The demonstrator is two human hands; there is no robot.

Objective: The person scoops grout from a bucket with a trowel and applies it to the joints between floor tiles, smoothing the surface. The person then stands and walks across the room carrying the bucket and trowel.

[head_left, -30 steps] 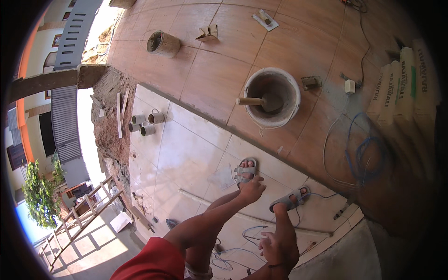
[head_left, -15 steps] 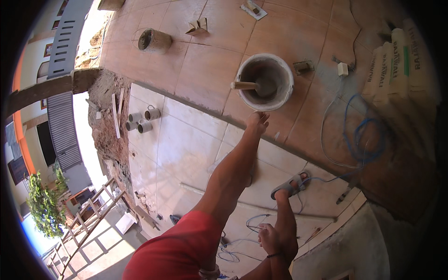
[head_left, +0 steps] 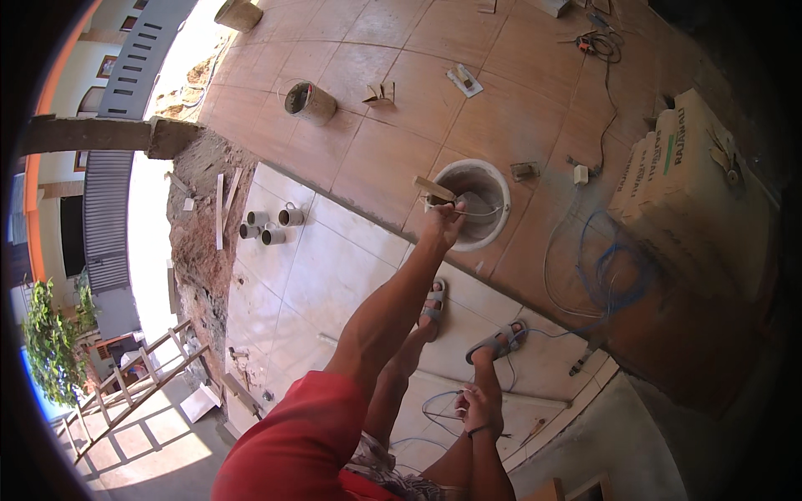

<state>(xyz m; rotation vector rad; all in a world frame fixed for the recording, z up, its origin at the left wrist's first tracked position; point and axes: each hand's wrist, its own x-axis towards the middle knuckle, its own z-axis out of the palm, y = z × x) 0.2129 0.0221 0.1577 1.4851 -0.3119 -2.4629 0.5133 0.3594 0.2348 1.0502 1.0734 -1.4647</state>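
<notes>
A round grey bucket [head_left: 499,227] with a mortar-smeared rim stands ahead of me on brown tiles. My left hand [head_left: 445,224] is at its near rim, fingers closed around what looks like its thin wire handle [head_left: 480,213]. Just beyond those fingers, the wooden handle [head_left: 433,188] of a tool sticks out over the rim; its working end is hidden inside. My right hand [head_left: 476,409], with a dark band at the wrist, is held low near my right leg. Its fingers are curled, and a small pale bit shows there that I cannot identify.
My sandalled feet [head_left: 499,341] are on pale tiles, near a blue hose [head_left: 547,334]. Several cups [head_left: 290,215] stand to the left. Farther off are a mortar-stained pail [head_left: 310,103] and a trowel-like tool [head_left: 464,80]. Stacked cartons [head_left: 668,167] stand at right.
My left hand has gone from open beside the bucket to closed at its rim, on the wire handle. The view has shifted, showing more of the far floor and my left foot.
</notes>
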